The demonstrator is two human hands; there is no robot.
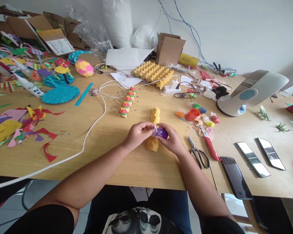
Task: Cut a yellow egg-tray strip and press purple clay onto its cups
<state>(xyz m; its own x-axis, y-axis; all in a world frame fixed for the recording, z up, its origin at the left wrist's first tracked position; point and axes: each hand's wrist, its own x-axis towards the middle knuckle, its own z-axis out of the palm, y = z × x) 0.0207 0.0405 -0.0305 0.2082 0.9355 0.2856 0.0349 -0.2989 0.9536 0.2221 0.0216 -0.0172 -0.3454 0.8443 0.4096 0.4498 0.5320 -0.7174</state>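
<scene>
A small clear plastic packet of purple clay (162,132) is held between my hands. My right hand (172,138) is closed around its purple end. At the packet's clear, crumpled end, my left hand (139,135) pinches the plastic with thumb and fingertips. Beneath both hands lies a yellow egg-carton strip (152,145), its middle hidden by the hands and packet. Farther off to the left sits a finished-looking caterpillar (126,104) of red, green and yellow humps, with pins sticking out of its sides.
Scissors (198,153), a red-handled knife (211,147), a red cup (192,114) and several clay packets lie right. Phones (236,177) and a white fan (254,91) are farther right. A white cable (92,130) crosses the left side near paper scraps (8,130). A yellow egg tray (152,72) lies behind.
</scene>
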